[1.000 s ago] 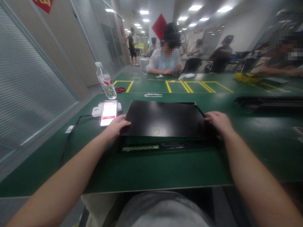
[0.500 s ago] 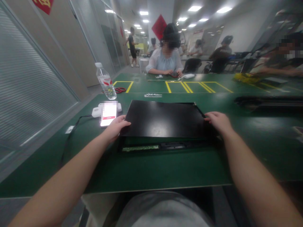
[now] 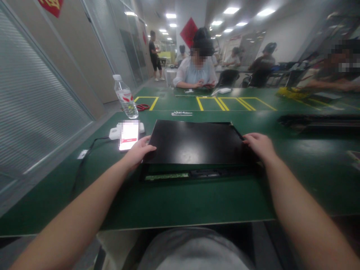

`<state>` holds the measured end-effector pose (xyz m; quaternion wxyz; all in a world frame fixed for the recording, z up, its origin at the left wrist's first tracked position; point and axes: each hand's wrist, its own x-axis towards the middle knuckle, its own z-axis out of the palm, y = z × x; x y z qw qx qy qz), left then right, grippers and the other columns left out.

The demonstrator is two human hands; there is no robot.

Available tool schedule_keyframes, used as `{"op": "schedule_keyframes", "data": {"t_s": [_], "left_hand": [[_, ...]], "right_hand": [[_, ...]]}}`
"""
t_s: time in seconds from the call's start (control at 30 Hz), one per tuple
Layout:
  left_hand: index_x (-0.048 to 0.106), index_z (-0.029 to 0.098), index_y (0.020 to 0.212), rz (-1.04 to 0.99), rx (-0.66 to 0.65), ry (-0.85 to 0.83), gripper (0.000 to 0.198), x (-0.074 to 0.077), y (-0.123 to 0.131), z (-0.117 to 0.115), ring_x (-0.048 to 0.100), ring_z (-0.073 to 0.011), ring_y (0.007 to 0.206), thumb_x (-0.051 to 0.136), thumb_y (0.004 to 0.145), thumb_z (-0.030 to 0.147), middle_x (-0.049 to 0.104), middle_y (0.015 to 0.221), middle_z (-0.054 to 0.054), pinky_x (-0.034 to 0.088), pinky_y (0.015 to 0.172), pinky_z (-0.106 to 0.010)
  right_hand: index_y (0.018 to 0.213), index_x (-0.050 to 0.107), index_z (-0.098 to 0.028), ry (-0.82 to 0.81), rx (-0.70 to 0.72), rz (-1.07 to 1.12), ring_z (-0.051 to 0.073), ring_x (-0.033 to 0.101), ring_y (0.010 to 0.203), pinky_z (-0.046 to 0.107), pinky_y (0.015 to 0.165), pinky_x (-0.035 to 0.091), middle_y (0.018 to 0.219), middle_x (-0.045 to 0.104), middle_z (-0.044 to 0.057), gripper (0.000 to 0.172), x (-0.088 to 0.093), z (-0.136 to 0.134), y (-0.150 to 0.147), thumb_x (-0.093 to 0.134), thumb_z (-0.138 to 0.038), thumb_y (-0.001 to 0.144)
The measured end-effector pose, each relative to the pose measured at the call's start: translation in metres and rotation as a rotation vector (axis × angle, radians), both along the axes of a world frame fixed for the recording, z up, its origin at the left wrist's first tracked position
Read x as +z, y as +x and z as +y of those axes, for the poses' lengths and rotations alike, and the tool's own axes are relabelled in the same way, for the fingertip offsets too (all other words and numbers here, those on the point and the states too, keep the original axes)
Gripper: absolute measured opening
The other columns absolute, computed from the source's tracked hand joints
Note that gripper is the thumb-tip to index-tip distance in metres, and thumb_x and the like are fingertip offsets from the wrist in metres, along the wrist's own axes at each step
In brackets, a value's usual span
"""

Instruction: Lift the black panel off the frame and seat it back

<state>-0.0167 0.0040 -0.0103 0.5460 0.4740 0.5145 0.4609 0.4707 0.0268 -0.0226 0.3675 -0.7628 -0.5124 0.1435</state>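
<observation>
A flat black display panel lies over a thin black frame, its near edge raised off the frame. Along the frame's near side a green circuit board strip shows. My left hand grips the panel's left edge, thumb on top and fingers underneath. At the right edge my right hand is closed in a pinch; its fingertips sit where panel and frame meet, and I cannot tell whether they touch the frame too. The rest of the frame is hidden under the panel.
Left of the panel are a lit phone, a white power strip with a black cable, a water bottle and red scissors. Dark long parts lie to the right. Across the green table sits a person.
My hands and the panel stay almost in place; the panel's near edge sits very slightly lower. In the background, a standing person has turned and shifted left.
</observation>
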Motion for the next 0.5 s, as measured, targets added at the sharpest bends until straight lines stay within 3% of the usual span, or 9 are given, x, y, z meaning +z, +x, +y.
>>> {"op": "schedule_keyframes", "data": {"t_s": [0.5], "left_hand": [[0.069,0.019,0.127,0.032,0.030,-0.019,0.062,0.0056,0.0040,-0.0024,0.082,-0.0294,0.087,0.082,0.067,0.011,0.083,0.089,-0.005,0.065,0.083,-0.041]], "right_hand": [[0.096,0.082,-0.025,-0.020,-0.024,-0.006,0.028,0.075,0.087,0.039,0.083,0.056,0.086,0.082,0.007,0.023,0.0014,-0.0020,-0.0036,0.067,-0.039,0.087]]}}
